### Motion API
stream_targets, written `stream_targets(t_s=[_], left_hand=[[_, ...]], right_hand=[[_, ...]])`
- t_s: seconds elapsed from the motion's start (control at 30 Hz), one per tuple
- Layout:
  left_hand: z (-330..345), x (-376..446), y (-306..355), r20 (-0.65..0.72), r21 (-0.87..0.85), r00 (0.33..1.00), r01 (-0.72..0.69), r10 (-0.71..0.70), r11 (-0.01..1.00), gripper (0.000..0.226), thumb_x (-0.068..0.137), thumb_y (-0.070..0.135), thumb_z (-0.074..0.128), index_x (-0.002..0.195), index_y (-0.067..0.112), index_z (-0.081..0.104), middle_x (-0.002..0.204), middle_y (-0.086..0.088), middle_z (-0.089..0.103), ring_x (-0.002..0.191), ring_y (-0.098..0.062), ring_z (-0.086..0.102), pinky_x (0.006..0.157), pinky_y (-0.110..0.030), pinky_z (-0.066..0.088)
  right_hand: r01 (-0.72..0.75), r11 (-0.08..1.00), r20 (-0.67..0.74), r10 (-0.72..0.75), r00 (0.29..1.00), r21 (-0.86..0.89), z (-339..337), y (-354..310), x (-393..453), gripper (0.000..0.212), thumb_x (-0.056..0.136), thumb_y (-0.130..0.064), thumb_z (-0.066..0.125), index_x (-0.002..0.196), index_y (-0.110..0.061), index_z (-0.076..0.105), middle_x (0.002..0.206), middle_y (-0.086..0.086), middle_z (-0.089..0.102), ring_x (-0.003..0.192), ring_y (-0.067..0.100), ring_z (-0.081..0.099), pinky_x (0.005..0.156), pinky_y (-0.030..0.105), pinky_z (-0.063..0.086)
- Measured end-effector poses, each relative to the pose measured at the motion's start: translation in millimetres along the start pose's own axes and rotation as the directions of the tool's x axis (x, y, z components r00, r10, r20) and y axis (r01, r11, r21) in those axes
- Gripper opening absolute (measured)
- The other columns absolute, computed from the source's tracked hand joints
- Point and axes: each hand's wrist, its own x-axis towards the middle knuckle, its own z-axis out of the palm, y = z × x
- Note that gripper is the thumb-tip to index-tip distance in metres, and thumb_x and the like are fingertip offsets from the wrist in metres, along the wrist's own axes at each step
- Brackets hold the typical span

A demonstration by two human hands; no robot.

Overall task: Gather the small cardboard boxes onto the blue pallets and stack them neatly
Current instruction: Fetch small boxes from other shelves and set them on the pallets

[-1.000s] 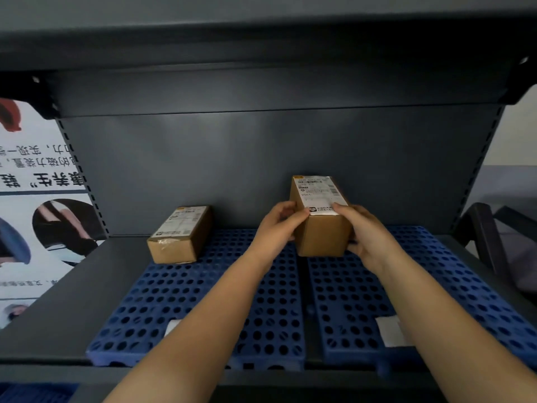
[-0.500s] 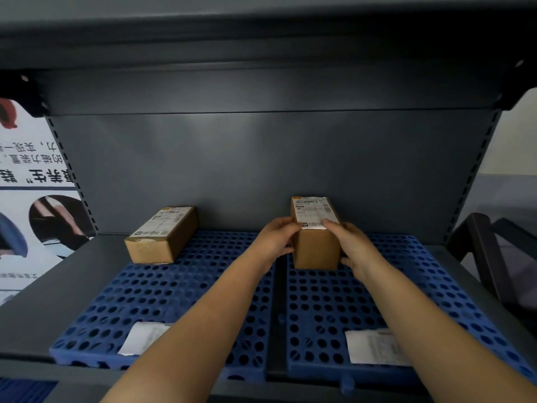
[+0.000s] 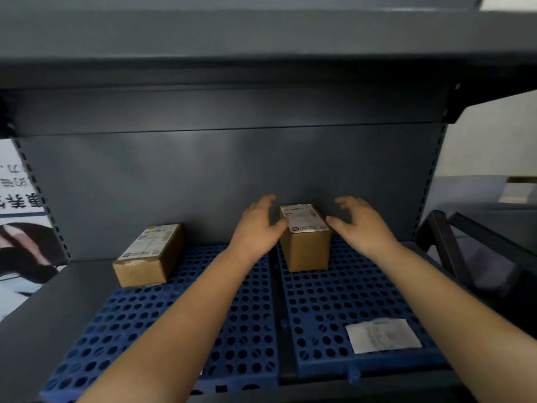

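I see both hands, left [image 3: 257,228] and right [image 3: 363,225], spread beside the upright box [image 3: 306,242] on the right blue pallet [image 3: 348,289]; it looks light and stiff, best gripped by its long sides.

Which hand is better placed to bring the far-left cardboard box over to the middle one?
Left. The left hand lies between the brown labelled cardboard box at the left pallet's back corner and the middle box; the right hand would have to cross over that box.
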Motion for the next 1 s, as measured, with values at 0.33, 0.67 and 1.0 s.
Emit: stream_targets(t_s=[0.33, 0.67, 1.0], left_hand=[[-23, -11, 44, 0.282, 0.511, 0.883, -0.469, 0.375, 0.721, 0.059, 0.094, 0.039, 0.042, 0.147, 0.022, 0.02, 0.148, -0.003, 0.032, 0.132, -0.025, 0.029, 0.104, -0.039, 0.03], [10, -69, 110, 0.36, 0.414, 0.712, -0.701, 0.602, 0.581, 0.058, 0.095, 0.039, 0.04, 0.145, 0.018, 0.022, 0.143, -0.007, 0.036, 0.128, -0.031, 0.034, 0.104, -0.044, 0.029], [67, -171, 216, 0.365, 0.234, 0.482, -0.876, 0.797, 0.422, 0.054, 0.093, 0.04, 0.043, 0.14, 0.018, 0.029, 0.133, -0.005, 0.045, 0.121, -0.028, 0.042, 0.1, -0.042, 0.031]], right_hand=[[-0.015, 0.573, 0.008, 0.038, 0.999, -0.819, -54, -61, -68, 0.054, 0.095, -0.041, 0.042, 0.142, -0.016, 0.032, 0.138, 0.008, 0.043, 0.125, 0.03, 0.039, 0.101, 0.043, 0.036], [-0.3, 0.348, -0.229, 0.232, 0.945, -0.888, -95, -71, -183, 0.053, 0.091, -0.044, 0.04, 0.139, -0.021, 0.033, 0.135, 0.003, 0.044, 0.124, 0.027, 0.04, 0.104, 0.047, 0.024], [-0.565, 0.185, -0.462, 0.404, 0.79, -0.804, -167, -61, -328, 0.052, 0.091, -0.044, 0.042, 0.138, -0.021, 0.033, 0.133, 0.002, 0.043, 0.118, 0.027, 0.044, 0.095, 0.038, 0.034]])
